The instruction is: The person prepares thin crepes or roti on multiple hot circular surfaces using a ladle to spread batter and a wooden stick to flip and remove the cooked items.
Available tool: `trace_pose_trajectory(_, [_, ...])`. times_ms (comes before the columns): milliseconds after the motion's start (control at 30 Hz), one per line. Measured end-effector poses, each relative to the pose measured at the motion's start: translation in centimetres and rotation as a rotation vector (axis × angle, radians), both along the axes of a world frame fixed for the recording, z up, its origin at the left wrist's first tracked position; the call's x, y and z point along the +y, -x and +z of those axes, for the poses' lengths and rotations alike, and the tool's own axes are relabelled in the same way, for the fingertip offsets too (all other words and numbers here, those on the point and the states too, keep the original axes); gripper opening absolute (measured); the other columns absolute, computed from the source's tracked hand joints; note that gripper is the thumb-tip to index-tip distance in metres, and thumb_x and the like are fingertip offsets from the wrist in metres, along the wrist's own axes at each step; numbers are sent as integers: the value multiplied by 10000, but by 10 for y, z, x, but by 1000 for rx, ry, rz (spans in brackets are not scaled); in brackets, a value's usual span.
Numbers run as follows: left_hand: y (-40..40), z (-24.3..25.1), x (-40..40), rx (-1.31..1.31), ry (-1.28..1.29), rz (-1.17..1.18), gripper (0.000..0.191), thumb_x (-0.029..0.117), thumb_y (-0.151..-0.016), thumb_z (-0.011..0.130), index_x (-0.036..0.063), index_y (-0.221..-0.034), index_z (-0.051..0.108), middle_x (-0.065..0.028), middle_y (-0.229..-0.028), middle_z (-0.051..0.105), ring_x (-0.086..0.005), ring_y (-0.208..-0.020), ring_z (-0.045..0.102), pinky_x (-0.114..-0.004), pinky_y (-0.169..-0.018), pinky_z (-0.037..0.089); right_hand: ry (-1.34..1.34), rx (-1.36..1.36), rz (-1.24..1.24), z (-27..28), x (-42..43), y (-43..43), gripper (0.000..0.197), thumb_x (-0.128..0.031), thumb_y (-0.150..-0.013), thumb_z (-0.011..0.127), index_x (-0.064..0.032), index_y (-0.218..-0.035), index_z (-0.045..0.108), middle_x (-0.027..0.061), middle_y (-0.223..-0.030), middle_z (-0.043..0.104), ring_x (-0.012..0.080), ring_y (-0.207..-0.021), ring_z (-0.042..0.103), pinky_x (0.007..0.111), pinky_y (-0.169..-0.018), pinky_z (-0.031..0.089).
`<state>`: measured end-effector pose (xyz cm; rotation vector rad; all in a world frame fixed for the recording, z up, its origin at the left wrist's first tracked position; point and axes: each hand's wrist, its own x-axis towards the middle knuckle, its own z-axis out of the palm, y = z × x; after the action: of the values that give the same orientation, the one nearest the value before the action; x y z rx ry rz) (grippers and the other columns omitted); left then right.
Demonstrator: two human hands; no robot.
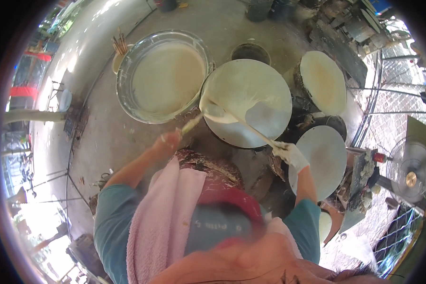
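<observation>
My bare left hand (167, 139), spotted with pale residue, grips the light handle (191, 124) of a ladle. The ladle's bowl (213, 109) is at the left side of a large round pan (259, 133). Pale liquid batter (243, 78) spreads over the pan's far part, while a grey patch of surface shows at the near right. In a white glove, my right hand (290, 154) holds a long thin stick (254, 130) that slants across the pan towards the ladle. Whether the stick touches the batter cannot be told.
A wide metal basin (122, 92) of pale batter stands left of the pan. Two more round pans sit at the right, one coated (323, 83) and one greyish (319, 161). Beyond them are an electric fan (410, 177) and wire mesh (397, 131). A dark bucket (250, 53) stands behind.
</observation>
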<state>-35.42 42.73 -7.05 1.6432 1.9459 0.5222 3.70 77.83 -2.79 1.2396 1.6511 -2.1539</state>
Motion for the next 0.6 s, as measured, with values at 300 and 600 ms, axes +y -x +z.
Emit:
trace_pose_trajectory(300, [38, 34, 27, 38, 11, 37, 266, 180, -919, 490, 20, -1116, 570, -124, -1028, 605, -230, -1009, 581, -335, -729, 443, 384, 266, -745, 8, -187, 121, 170, -215, -850, 655, -97, -951, 587, -59, -605, 482, 30, -417, 370, 182, -355, 287])
trace_pose_trajectory(600, [134, 115, -7, -995, -242, 730, 156, 165, -947, 494, 19, -983, 535, 24, -549, 363, -67, -394, 316, -227, -378, 272, 125, 151, -1050, -54, -232, 327, 93, -220, -889, 571, -131, -912, 566, -30, -563, 464, 86, -423, 433, 258, -366, 348])
